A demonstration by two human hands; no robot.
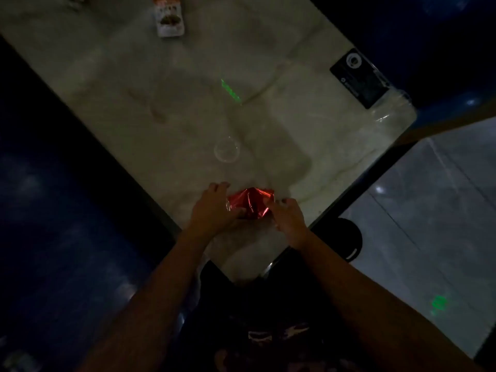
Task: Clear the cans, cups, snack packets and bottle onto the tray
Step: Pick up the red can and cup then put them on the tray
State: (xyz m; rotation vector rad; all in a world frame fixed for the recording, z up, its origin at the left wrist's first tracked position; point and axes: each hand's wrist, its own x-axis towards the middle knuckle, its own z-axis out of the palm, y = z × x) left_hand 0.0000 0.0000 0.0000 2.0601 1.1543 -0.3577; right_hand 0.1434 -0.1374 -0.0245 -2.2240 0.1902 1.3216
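A crumpled red foil snack packet (251, 204) lies near the table's near corner. My left hand (214, 208) grips its left side, thumb curled under the foil. My right hand (285, 214) pinches its right edge. A clear plastic cup (226, 150) stands on the pale marble table (161, 103) just beyond the packet. At the far end lies another snack packet (169, 18), white and orange. No tray shows in this dim view.
A black card holder (358, 77) with clear plastic beside it sits at the table's right edge. A green light streak (230, 91) falls on the tabletop. Dark blue seating flanks the table; grey floor and a round black base (349, 241) lie to the right.
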